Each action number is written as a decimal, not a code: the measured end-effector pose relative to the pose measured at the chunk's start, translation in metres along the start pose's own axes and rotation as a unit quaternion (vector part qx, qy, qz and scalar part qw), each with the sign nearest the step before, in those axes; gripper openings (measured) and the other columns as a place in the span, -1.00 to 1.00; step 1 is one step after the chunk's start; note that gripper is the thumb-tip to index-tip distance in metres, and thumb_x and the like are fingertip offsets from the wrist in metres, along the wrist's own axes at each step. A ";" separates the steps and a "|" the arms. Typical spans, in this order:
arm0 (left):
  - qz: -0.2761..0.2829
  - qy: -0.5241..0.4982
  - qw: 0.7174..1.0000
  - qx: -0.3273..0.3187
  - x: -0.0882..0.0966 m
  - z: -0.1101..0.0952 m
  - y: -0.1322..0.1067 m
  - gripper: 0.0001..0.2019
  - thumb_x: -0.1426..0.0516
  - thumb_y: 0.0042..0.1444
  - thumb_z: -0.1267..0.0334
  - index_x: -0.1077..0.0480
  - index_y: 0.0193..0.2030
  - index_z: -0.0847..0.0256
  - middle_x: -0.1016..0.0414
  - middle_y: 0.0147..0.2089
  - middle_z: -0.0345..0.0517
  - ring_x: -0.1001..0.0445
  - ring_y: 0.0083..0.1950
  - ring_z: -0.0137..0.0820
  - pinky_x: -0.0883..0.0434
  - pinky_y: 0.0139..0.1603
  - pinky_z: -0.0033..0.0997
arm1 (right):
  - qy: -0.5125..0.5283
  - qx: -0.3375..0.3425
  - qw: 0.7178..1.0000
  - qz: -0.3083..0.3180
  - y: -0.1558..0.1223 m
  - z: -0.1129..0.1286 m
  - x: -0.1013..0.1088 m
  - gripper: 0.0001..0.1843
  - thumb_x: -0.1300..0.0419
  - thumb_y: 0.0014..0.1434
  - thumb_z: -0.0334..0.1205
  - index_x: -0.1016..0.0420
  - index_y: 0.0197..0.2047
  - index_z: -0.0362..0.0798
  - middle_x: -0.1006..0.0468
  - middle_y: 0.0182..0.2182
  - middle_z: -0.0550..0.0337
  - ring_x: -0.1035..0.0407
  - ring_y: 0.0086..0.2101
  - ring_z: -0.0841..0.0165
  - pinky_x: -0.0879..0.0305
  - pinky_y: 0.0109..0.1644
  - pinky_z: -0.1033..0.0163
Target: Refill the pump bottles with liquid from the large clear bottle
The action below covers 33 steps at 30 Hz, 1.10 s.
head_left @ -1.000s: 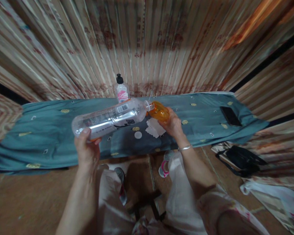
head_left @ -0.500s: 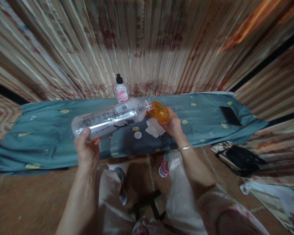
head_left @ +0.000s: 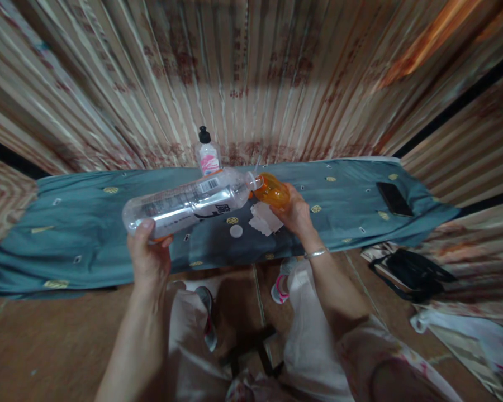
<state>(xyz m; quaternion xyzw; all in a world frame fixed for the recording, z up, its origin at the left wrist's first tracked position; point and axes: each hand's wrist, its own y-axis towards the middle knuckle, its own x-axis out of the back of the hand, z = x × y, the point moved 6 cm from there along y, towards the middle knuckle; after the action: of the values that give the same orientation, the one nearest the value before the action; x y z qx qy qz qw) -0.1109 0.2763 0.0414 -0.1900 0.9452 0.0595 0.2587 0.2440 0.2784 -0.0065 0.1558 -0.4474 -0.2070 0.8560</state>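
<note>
My left hand (head_left: 147, 254) is closed around the base end of a large clear plastic bottle (head_left: 184, 205), which lies nearly level with its uncapped neck to the right. In my right hand (head_left: 297, 212) is a small orange see-through container (head_left: 272, 190), its kind unclear. The bottle's mouth meets the container's left end; whether it reaches inside I cannot tell. Below them on the cloth are a crumpled white tissue (head_left: 265, 219) and a round white cap (head_left: 236, 231). A clear bottle with a black top and pink label (head_left: 209, 159) stands behind the large bottle.
A green patterned cloth (head_left: 88, 223) covers the narrow table. A black phone (head_left: 394, 199) lies at its right end. Pleated curtains (head_left: 243, 72) hang behind, and a black bag (head_left: 411, 271) rests on the floor at the right.
</note>
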 end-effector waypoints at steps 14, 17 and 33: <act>0.007 0.007 1.000 -0.018 -0.002 -0.002 -0.002 -0.71 -0.32 -0.38 0.15 -0.40 -0.48 0.21 -0.38 -0.41 -0.19 -0.25 -0.46 -0.49 0.12 -0.68 -0.63 | -0.002 0.012 1.000 -0.006 -0.001 -0.005 -0.005 -0.22 -0.35 0.03 -0.17 -0.24 0.30 -0.09 -0.54 0.13 -0.12 -0.45 0.12 0.06 -0.41 0.21 -0.07; 0.000 0.007 1.000 -0.014 -0.002 -0.003 -0.002 -0.69 -0.33 -0.40 0.15 -0.41 -0.48 0.22 -0.38 -0.41 -0.19 -0.23 -0.45 -0.49 0.13 -0.68 -0.61 | -0.005 0.007 1.000 -0.006 -0.001 -0.005 -0.005 -0.21 -0.35 0.02 -0.17 -0.23 0.30 -0.09 -0.52 0.15 -0.14 -0.44 0.14 0.06 -0.40 0.22 -0.08; -0.003 -0.001 1.000 -0.002 0.000 -0.001 -0.001 -0.68 -0.34 -0.43 0.17 -0.42 -0.48 0.22 -0.40 -0.40 -0.19 -0.24 -0.45 -0.49 0.14 -0.68 -0.60 | -0.002 0.009 1.000 -0.003 -0.001 -0.002 -0.002 -0.24 -0.35 0.02 -0.18 -0.25 0.28 -0.08 -0.54 0.13 -0.13 -0.45 0.13 0.05 -0.40 0.22 -0.08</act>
<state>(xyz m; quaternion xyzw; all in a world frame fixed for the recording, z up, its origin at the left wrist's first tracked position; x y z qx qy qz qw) -0.1112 0.2753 0.0423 -0.1933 0.9442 0.0603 0.2598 0.2448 0.2787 -0.0094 0.1646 -0.4503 -0.2052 0.8532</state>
